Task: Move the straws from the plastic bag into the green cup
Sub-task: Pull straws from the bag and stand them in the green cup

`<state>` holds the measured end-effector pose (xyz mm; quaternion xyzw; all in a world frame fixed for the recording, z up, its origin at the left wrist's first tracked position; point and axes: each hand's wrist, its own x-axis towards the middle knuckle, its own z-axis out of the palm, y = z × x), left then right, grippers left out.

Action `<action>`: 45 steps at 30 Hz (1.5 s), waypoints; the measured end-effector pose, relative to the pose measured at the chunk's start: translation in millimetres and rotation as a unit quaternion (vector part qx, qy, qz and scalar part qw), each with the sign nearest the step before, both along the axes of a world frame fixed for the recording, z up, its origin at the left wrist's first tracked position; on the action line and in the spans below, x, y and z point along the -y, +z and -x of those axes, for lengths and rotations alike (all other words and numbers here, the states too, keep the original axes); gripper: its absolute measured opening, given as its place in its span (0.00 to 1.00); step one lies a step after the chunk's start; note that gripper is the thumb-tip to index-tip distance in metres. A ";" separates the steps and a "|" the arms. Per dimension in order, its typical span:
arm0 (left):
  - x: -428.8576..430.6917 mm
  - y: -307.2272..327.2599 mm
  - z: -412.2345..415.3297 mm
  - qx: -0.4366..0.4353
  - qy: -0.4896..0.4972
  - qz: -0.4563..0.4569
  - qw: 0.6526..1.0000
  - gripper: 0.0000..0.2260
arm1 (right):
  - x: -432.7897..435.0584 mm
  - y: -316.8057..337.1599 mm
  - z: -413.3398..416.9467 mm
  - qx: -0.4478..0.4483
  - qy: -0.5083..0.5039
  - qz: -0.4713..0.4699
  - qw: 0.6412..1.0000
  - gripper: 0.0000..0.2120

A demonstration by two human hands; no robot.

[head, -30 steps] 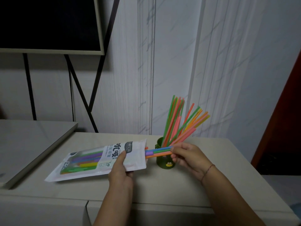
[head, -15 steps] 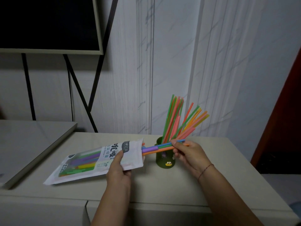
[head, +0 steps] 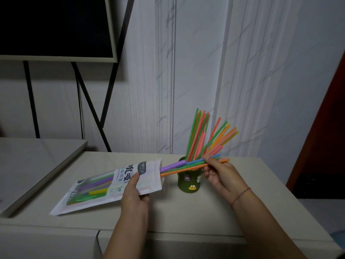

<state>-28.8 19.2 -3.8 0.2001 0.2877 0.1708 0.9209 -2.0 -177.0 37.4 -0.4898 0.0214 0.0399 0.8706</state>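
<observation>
I see a few straws (head: 183, 166) half out of the plastic bag (head: 112, 186), pinched by my right hand (head: 217, 174) in front of the green cup (head: 188, 181), while my left hand (head: 133, 195) clamps the bag's mouth above the table (head: 186, 212).

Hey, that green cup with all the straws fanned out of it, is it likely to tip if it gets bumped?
Probably yes. The green cup looks small and narrow, while the straws in it stand far taller and lean right, so it seems top-heavy. It is likely light, so the straws being pulled by the right hand across its rim could nudge it. Neither hand steadies it.
</observation>
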 end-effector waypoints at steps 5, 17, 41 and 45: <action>7.2 -0.6 0.7 0.002 -0.008 0.001 1.000 0.23 | -27.8 -10.9 6.4 0.001 0.056 -0.002 0.998 0.02; 2.1 -0.9 0.7 0.013 -0.003 -0.012 1.000 0.23 | -20.0 -5.8 6.2 0.042 -0.046 0.055 0.997 0.03; -1.4 0.6 1.0 0.026 -0.021 -0.014 0.999 0.23 | 0.1 3.2 0.6 0.041 -0.102 0.026 0.994 0.08; 1.6 -1.9 -0.6 0.021 -0.033 -0.051 0.998 0.24 | -7.6 -0.5 1.7 0.042 -0.061 0.047 0.996 0.06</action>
